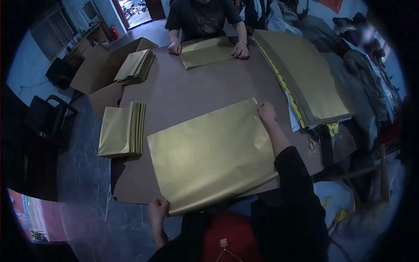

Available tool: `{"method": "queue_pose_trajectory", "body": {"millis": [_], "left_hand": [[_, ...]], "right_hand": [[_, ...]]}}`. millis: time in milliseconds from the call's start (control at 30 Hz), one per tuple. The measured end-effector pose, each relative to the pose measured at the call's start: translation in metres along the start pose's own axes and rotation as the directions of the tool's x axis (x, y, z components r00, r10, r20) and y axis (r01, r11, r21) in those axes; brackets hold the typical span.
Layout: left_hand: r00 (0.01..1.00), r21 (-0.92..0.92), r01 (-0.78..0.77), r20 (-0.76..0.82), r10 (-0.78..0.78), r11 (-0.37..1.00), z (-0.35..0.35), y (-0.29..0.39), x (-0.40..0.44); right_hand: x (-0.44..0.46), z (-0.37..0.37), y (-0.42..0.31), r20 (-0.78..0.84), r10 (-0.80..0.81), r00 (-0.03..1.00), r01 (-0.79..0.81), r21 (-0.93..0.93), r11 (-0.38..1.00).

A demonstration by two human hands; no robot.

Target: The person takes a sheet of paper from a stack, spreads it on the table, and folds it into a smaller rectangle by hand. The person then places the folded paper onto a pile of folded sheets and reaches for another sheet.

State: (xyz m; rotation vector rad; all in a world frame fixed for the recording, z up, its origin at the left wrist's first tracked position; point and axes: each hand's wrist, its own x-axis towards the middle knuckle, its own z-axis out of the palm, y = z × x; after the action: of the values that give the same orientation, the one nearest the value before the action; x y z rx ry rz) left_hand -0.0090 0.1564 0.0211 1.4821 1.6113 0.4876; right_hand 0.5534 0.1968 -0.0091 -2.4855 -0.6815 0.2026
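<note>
A large gold paper sheet (209,153) lies in front of me across the near part of the table, its near edge curving down over the table's rim. My left hand (159,208) is closed on the sheet's near left corner, thumb and fingers pinching it. At the far right corner, my right hand (267,113) has its fingers closed on the sheet's edge. To the left of the sheet stands a stack of folded gold paper (118,131), apart from both hands.
Across the brown-covered table (187,91), a person (200,19) has both hands on a smaller gold sheet (207,52). A tall pile of flat gold sheets (310,74) sits at right. Another folded stack (134,66) lies far left beside an open cardboard box (98,65).
</note>
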Motion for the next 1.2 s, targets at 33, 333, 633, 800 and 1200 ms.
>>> {"method": "queue_pose_trajectory", "body": {"millis": [33, 333, 633, 800, 1200], "left_hand": [[1.000, 0.000, 0.002, -0.004, -0.002, 1.000, -0.001, 0.015, -0.005], [0.990, 0.031, 0.133, 0.042, -0.134, 0.991, -0.004, 0.030, -0.009], [0.996, 0.215, 0.082, -0.037, -0.075, 0.973, -0.002, 0.013, -0.005], [0.995, 0.183, 0.095, -0.037, -0.089, 0.978, -0.001, 0.018, -0.005], [0.999, 0.115, 0.035, 0.025, -0.038, 0.993, 0.001, 0.001, 0.001]], "right_hand": [[0.002, 0.002, 0.002, 0.003, -0.003, 1.000, 0.003, 0.002, 1.000], [-0.005, -0.009, -0.004, 0.024, 0.008, 1.000, -0.008, -0.004, 1.000], [0.011, 0.001, 0.008, 0.062, -0.040, 0.997, 0.043, -0.042, 0.998], [0.004, -0.013, 0.000, 0.062, -0.023, 0.998, 0.028, -0.089, 0.996], [0.009, -0.005, 0.006, 0.010, -0.022, 1.000, 0.023, -0.103, 0.994]]}}
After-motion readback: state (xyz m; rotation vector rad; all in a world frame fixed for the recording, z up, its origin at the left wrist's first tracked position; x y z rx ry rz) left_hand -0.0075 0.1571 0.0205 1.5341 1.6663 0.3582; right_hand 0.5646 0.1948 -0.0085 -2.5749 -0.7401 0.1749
